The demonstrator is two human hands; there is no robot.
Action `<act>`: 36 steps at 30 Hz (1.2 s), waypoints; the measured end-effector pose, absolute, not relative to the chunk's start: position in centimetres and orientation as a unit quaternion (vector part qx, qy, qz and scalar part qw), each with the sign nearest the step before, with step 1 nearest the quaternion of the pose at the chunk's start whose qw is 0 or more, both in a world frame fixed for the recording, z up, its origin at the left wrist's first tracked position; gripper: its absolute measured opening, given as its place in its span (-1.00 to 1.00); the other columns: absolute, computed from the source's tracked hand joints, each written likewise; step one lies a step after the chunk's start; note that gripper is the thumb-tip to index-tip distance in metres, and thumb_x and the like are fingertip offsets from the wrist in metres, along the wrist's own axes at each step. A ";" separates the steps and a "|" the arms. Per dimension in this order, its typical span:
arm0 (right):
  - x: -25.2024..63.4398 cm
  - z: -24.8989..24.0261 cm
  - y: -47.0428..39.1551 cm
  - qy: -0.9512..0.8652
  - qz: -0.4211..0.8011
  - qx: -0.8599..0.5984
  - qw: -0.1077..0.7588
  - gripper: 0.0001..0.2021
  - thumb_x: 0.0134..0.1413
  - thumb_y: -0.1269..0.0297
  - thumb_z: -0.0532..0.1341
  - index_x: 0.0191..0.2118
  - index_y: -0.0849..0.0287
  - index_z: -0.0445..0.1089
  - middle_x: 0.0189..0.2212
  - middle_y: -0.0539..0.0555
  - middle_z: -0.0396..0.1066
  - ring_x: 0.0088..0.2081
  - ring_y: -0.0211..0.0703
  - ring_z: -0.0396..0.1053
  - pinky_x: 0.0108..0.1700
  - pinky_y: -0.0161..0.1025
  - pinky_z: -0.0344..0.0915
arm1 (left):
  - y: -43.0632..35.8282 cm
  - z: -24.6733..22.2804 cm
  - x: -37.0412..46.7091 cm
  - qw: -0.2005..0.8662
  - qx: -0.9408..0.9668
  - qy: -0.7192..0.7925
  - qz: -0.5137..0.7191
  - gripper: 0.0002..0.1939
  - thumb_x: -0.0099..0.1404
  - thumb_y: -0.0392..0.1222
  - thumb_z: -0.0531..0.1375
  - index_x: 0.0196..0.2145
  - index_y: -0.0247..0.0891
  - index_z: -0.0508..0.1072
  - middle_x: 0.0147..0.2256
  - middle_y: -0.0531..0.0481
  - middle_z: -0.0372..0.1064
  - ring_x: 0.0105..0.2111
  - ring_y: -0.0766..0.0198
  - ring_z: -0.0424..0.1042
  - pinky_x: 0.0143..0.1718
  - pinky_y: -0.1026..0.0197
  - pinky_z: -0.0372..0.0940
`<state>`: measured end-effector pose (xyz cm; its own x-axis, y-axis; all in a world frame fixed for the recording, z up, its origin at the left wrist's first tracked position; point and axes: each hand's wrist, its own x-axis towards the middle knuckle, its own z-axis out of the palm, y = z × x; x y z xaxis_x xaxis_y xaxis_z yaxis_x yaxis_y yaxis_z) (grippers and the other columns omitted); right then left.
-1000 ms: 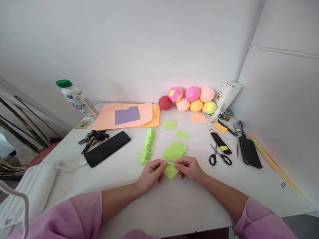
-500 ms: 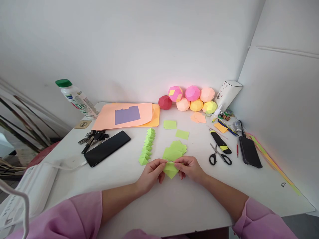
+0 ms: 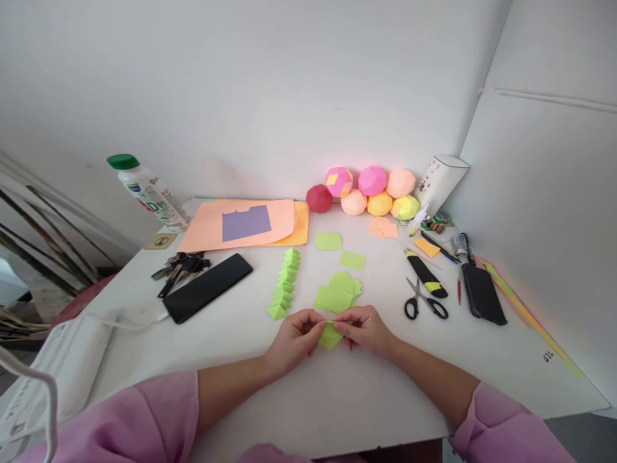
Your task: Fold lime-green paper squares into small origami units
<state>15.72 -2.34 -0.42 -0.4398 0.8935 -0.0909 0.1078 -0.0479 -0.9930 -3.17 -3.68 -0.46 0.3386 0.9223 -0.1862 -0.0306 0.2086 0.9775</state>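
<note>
A small folded green paper piece (image 3: 330, 337) is pinched between both hands near the front middle of the table. My left hand (image 3: 297, 335) grips its left side with thumb and fingers. On the right side, my right hand (image 3: 367, 329) holds it, its fingertips close to the left ones. Just beyond the hands lies a loose pile of green paper pieces (image 3: 337, 292). A row of folded green units (image 3: 285, 283) stands to the left of the pile. Two flat green stacks, one farther back (image 3: 328, 241) and one nearer (image 3: 353, 260), lie behind it.
Scissors (image 3: 424, 299), a cutter (image 3: 427, 274) and a dark phone case (image 3: 483, 294) lie right. Paper balls (image 3: 373, 181) line the wall. At left are a black phone (image 3: 207, 288), keys (image 3: 180, 267), paper sheets (image 3: 202, 228) and a bottle (image 3: 154, 196).
The fingertips of both hands have shifted slightly on the green piece, and the piece has tilted a little. My right hand's fingers have moved a bit left and down.
</note>
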 end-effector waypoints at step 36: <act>15.6 -0.3 -2.5 -0.625 0.593 -0.400 0.312 -0.81 0.06 0.22 0.19 -0.39 0.26 0.40 -0.72 -0.05 0.33 -0.69 -0.37 0.24 -0.61 -0.41 0.16 | -3.8 -0.7 -3.2 0.607 0.545 0.432 0.384 -0.76 0.16 -0.08 0.14 -0.52 -0.30 0.30 -0.58 0.11 0.19 -0.56 0.41 0.14 -0.53 0.34 0.06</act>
